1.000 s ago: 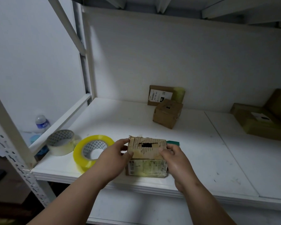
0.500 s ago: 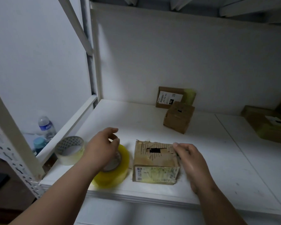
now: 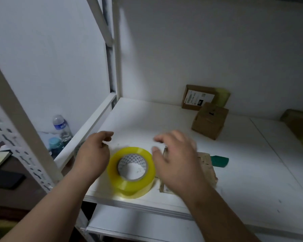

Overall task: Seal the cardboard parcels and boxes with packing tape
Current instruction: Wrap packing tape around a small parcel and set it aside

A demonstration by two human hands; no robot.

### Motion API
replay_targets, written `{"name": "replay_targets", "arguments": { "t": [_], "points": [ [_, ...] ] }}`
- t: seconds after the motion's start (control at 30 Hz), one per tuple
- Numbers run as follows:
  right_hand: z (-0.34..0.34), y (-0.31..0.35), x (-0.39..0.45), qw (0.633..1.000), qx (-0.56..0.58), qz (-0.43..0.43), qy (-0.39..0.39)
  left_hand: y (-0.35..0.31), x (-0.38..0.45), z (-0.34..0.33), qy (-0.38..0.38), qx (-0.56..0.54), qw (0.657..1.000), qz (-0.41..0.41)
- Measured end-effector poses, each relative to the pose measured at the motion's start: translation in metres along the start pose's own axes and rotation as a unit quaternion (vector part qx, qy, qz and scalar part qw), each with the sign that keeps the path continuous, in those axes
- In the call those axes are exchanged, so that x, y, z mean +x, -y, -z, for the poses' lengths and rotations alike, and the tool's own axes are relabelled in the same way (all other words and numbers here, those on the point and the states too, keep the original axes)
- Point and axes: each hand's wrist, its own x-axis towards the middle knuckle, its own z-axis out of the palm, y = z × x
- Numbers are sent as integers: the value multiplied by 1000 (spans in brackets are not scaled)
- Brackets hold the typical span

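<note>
The yellow tape roll [image 3: 131, 172] lies flat near the shelf's [image 3: 234, 198] front edge, just left of the torn box [image 3: 206, 168]. Left hand [image 3: 93, 154] and right hand [image 3: 177, 159] flank it, fingers loose, holding nothing. It looks rigid and light (slick sides, probably), best gripped through the core.

White metal shelving rack [image 3: 23, 137], white shelf board [image 3: 147, 123]. Green flat tool [image 3: 219, 161] lies on the shelf. Beyond the rack's left side: clear water bottle [image 3: 61, 126], blue-capped container [image 3: 55, 145], dark phone [image 3: 4, 179].

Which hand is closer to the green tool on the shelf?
Right. The right hand hovers over the box beside the green tool; the left hand is beyond the yellow tape roll.
</note>
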Motion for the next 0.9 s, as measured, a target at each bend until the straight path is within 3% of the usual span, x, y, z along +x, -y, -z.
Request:
{"name": "replay_targets", "arguments": {
  "t": [0.07, 0.17, 0.23, 0.4, 0.53, 0.63, 0.7, 0.77, 0.9],
  "points": [
    [-19, 19, -5, 992, -17, 67, 106, 2, 2, 3, -16, -37, 999, 15],
    [-49, 34, -17, 942, -118, 101, 296, 6, 2, 8, -20, -81, 996, 45],
    [-62, 37, -19, 913, -188, 105, 346, 9, 0, 10, -17, -95, 994, 51],
    [-67, 39, -18, 931, -177, 85, 307, 15, -3, 18, -3, -105, 993, 58],
    [-57, 36, -14, 962, -26, -20, 270, 19, -2, 27, 1, -99, 993, 71],
    [-48, 32, -15, 942, 163, -117, 270, 15, -6, 29, 23, -141, 986, 91],
    [-43, 30, -20, 923, 241, -136, 268, 9, -9, 29, 61, -218, 968, 113],
    [-38, 29, -25, 919, 260, -133, 266, 1, -12, 30, 91, -270, 948, 139],
    [-27, 25, -32, 915, 278, -127, 262, -11, -15, 34, 125, -282, 941, 140]
  ]
}}
